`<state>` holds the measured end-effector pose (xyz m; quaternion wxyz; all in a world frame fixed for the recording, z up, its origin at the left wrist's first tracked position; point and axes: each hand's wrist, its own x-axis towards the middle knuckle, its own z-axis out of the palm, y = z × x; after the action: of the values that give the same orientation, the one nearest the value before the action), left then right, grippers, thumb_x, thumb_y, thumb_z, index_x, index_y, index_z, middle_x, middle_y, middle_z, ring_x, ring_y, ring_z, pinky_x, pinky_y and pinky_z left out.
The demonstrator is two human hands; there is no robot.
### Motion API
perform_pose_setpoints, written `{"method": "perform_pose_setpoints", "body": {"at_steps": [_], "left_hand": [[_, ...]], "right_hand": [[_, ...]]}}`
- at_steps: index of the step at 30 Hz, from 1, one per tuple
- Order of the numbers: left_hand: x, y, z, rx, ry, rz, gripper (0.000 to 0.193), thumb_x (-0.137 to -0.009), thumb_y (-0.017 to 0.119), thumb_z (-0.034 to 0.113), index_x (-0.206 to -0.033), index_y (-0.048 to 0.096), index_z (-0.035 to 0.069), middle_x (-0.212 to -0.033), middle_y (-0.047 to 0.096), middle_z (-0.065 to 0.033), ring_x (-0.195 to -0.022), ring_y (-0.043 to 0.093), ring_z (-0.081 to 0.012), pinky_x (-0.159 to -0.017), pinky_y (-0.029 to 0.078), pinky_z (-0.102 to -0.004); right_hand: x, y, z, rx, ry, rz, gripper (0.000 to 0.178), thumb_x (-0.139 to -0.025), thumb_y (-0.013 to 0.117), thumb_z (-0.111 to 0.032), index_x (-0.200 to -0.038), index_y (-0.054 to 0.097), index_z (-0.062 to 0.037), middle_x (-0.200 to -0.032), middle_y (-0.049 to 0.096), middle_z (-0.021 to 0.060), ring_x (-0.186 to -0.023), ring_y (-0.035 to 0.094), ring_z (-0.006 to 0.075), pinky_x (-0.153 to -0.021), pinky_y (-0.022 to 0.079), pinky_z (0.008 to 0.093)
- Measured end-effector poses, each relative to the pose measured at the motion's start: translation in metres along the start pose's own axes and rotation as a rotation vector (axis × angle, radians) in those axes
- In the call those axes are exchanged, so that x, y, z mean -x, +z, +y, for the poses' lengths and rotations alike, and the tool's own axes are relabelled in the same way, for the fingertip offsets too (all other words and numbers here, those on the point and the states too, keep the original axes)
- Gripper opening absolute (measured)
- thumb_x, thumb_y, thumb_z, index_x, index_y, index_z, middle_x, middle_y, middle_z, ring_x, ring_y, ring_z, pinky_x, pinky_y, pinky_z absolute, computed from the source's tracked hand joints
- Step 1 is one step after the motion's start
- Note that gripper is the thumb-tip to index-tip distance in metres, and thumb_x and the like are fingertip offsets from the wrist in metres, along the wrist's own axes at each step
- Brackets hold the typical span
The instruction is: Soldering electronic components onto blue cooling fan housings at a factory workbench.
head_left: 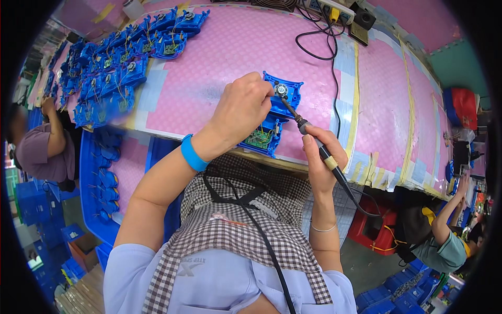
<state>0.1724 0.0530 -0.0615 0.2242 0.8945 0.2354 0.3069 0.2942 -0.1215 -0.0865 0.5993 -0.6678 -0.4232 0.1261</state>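
My right hand (323,157) grips a soldering iron (301,124) like a pen, its tip pointing up and left at a small round speaker (281,90). The speaker sits in a blue plastic housing half (296,89) lying on the pink mat. My left hand (246,102) is closed in a pinch at the speaker's left edge; what its fingertips hold is hidden. Just nearer to me lies another blue housing half (274,148), with a green circuit board (258,138) and thin wires, partly covered by my left wrist.
Rows of blue housings with boards and speakers (125,57) fill the far left of the pink-covered table (198,57). A blue tray (94,214) holds more parts at lower left. Black cable (337,104) crosses the mat near a metal stand (360,32). Other people sit at both sides.
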Motion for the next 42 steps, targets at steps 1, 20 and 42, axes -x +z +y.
{"method": "perform_pose_setpoints", "body": {"at_steps": [1,20,42], "left_hand": [[0.002,-0.002,0.002,0.003,-0.001,-0.019,0.008,-0.078,0.063,0.002,-0.084,0.067,0.0,-0.077,0.06,-0.0166,-0.074,0.061,-0.0351,-0.066,0.049,-0.0454],[-0.006,0.028,0.006,-0.028,0.005,-0.079,0.009,-0.079,0.061,0.002,-0.087,0.061,0.002,-0.079,0.063,-0.017,-0.076,0.063,-0.0376,-0.066,0.05,-0.0468],[0.013,-0.016,-0.006,0.043,-0.206,0.193,0.016,-0.08,0.072,0.014,-0.084,0.072,-0.001,-0.074,0.069,-0.0146,-0.065,0.066,-0.0231,-0.058,0.049,-0.0325]], "right_hand": [[0.0,-0.001,0.0,0.02,-0.005,-0.005,0.016,-0.082,0.07,0.001,-0.098,0.071,0.0024,-0.09,0.072,0.0119,-0.077,0.067,0.0175,-0.068,0.05,0.0267],[-0.008,-0.019,0.0,0.042,0.076,0.02,0.013,-0.085,0.071,-0.001,-0.097,0.073,0.0027,-0.083,0.071,0.0089,-0.067,0.06,0.0113,-0.059,0.044,0.0239],[-0.007,-0.018,0.0,0.02,0.094,0.044,0.014,-0.085,0.071,-0.003,-0.098,0.073,0.0023,-0.084,0.071,0.0085,-0.07,0.062,0.0114,-0.064,0.046,0.0237]]}}
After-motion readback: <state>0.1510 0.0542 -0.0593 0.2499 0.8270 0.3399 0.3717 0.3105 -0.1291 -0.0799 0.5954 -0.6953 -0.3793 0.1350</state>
